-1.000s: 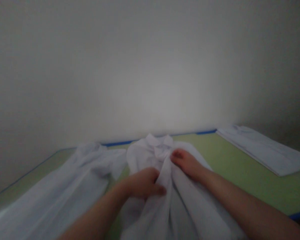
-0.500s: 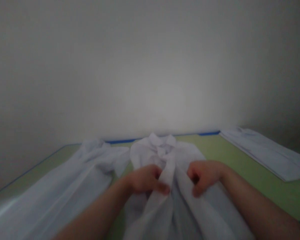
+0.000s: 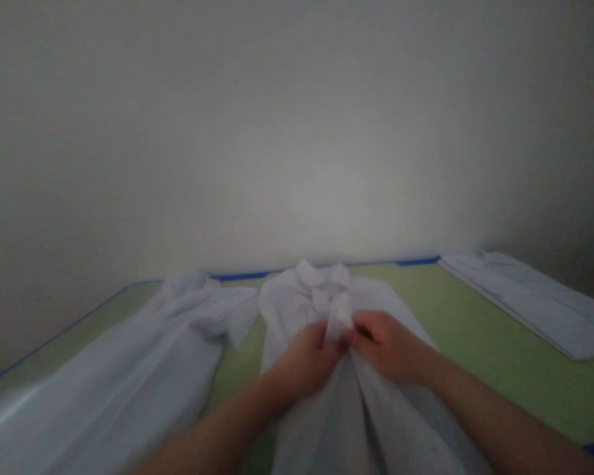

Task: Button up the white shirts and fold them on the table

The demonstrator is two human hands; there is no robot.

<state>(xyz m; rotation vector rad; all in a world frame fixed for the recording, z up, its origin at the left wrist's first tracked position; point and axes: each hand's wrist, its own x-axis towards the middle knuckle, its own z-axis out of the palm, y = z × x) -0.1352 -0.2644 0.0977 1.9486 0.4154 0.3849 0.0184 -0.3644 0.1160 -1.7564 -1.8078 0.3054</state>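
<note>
Nearby, rumpled garment (image 3: 143, 369) and folded cloth (image 3: 534, 303), both hands' fingers (image 3: 330, 353) (image 3: 367, 332) pinching white shirt (image 3: 334, 422)

White garments (image 3: 327, 422) on green table (image 3: 505, 369)

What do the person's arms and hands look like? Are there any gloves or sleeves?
The left hand and right hand are bare, without gloves. The left forearm and right forearm show no sleeves, watch or bracelet. It's too dim and blurry to tell about rings.
</note>
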